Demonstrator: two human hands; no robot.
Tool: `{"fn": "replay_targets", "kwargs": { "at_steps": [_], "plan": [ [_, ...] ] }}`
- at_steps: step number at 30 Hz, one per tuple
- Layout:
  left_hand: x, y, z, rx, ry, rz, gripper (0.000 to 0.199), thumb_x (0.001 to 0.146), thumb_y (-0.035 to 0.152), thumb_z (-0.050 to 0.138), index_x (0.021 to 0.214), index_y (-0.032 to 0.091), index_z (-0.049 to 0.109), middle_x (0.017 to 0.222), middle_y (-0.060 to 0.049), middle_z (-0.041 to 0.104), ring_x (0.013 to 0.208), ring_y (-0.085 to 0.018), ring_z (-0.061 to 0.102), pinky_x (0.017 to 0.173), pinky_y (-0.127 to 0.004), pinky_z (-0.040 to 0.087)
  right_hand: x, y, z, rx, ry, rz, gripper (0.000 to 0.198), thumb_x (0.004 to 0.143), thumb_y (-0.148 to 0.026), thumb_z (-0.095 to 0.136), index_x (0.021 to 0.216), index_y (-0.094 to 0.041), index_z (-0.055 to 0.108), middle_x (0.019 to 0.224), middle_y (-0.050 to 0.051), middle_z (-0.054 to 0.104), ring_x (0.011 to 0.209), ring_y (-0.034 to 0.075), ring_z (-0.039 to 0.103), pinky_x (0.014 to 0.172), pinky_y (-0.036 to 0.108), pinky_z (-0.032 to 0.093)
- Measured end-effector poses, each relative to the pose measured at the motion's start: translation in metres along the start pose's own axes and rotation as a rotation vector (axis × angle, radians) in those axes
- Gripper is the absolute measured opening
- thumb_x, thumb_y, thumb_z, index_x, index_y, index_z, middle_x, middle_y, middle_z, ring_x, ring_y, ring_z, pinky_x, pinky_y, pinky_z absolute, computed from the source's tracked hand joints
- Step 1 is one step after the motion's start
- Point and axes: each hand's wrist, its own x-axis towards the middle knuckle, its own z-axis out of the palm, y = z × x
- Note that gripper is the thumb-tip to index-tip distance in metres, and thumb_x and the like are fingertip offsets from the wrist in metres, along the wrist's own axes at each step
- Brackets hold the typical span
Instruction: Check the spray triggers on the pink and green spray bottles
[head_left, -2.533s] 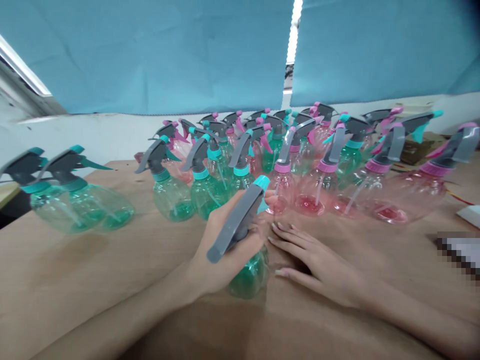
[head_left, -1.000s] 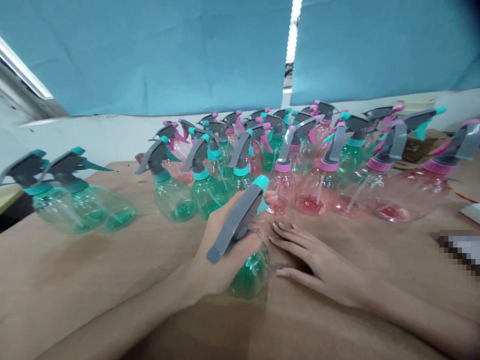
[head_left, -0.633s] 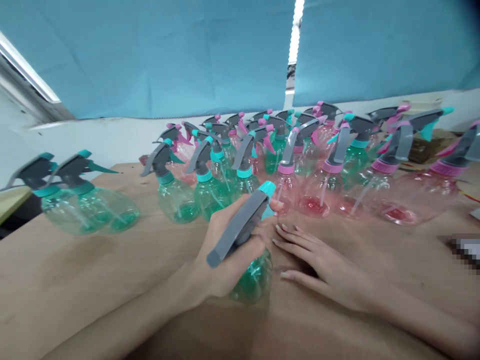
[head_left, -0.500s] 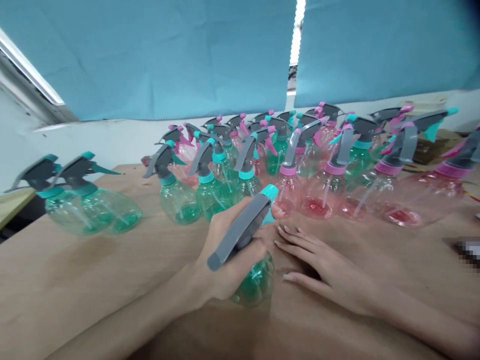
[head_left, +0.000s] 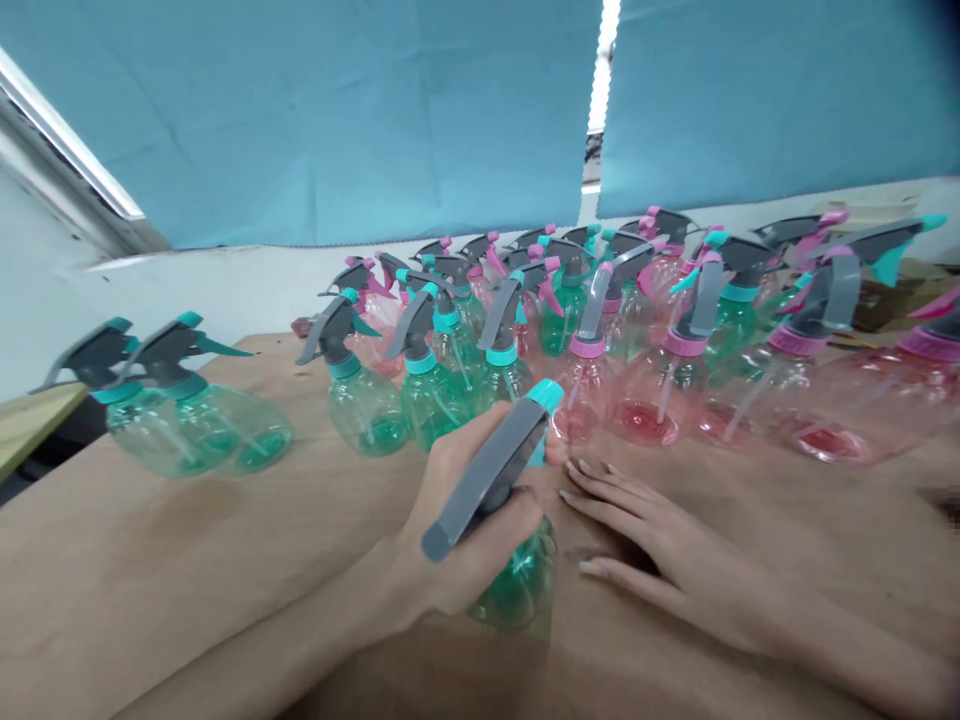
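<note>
A green spray bottle (head_left: 517, 580) with a grey and turquoise trigger head stands at the near middle of the wooden table (head_left: 247, 560). Wrapped around its neck, just under the grey head, is my left hand (head_left: 469, 510); its fingers partly hide the trigger and collar. My right hand (head_left: 660, 540) lies flat on the tabletop just right of the bottle, fingers stretched out and holding nothing. Beyond my hands stand a pink spray bottle (head_left: 649, 410) and a green spray bottle (head_left: 367, 410), among several others of both colours.
Two green spray bottles (head_left: 259, 430) stand apart on the left. More bottles crowd the back, up to a large pink spray bottle (head_left: 862, 410) at the right. Behind the table are a white wall (head_left: 225, 290) and a blue sheet (head_left: 360, 120).
The whole view has shifted slightly, so the scene sits a little further right. Both hands keep their poses, the left one still around the bottle's neck.
</note>
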Motion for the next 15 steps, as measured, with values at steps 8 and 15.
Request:
{"fn": "replay_targets", "kwargs": {
  "at_steps": [8,15],
  "plan": [
    [0.0022,-0.0047,0.0017,-0.074,0.079,-0.068,0.037,0.075,0.011,0.049,0.107,0.026,0.057,0.102,0.001,0.064,0.093,-0.017,0.063,0.083,-0.029,0.051,0.0008,-0.0023,-0.002,-0.018,-0.027,0.013,0.063,0.095,-0.057,0.04,0.149,-0.024,0.033,0.158,0.0,0.024,0.145,0.022,0.02,0.116,0.048,0.026],
    [0.0031,-0.0028,0.0036,-0.021,0.054,-0.116,0.029,0.069,0.02,0.05,0.097,0.026,0.057,0.063,0.005,0.052,0.051,-0.015,0.048,0.049,-0.028,0.04,0.0002,-0.0007,-0.0007,0.022,0.0,0.009,0.062,0.095,-0.055,0.044,0.149,-0.027,0.033,0.157,0.001,0.026,0.144,0.024,0.023,0.115,0.05,0.027]
  ]
}}
